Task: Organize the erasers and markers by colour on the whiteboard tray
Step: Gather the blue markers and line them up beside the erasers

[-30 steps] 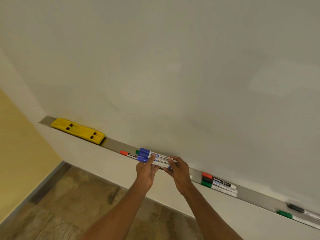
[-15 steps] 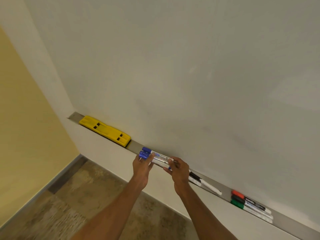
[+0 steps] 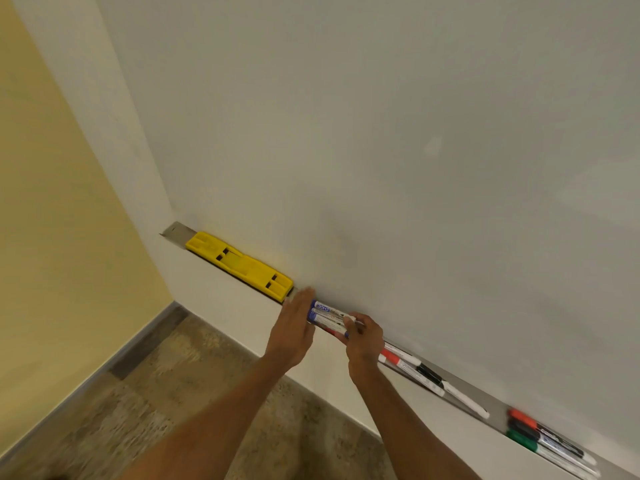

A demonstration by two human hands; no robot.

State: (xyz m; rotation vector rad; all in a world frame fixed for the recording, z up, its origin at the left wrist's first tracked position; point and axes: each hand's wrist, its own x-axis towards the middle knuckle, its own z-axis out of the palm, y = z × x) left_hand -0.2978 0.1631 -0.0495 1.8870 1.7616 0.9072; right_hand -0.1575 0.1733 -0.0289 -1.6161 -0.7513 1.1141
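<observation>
Head view: blue markers (image 3: pixel 327 316) bundled, long axis along the tray (image 3: pixel 175 232), caps pointing left toward the yellow eraser (image 3: pixel 239 265), just right of it. R hand (image 3: pixel 363 337) pinches their white barrel ends w/ fingertips; L hand (image 3: pixel 292 329) flat, fingers straight, palm against the cap ends, gripping nothing. Tray: thin grey metal ledge under the whiteboard (image 3: pixel 381 133). Also in it, further right: a red marker (image 3: pixel 393 356) and black marker (image 3: pixel 431 374), then a red/black/green trio (image 3: pixel 540 436). Eraser is ribbed plastic, rectangular.
</observation>
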